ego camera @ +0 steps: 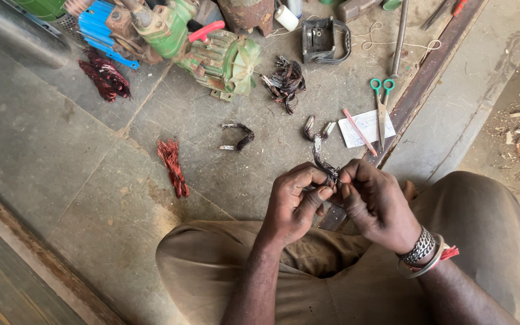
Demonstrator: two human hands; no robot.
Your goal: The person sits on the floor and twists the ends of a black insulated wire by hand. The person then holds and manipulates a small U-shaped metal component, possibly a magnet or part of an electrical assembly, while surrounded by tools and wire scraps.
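My left hand and my right hand meet above my knees, both pinching one dark, burnt-looking bundle of wire that sticks up from between the fingertips. My right wrist carries metal bracelets. On the stone floor just beyond lie two more short dark wire bundles and a curved one.
A green motor stands at the back beside a red copper wire bunch. Green-handled scissors, a red pencil and a white paper slip lie near a metal floor rail. A dark wire heap sits behind.
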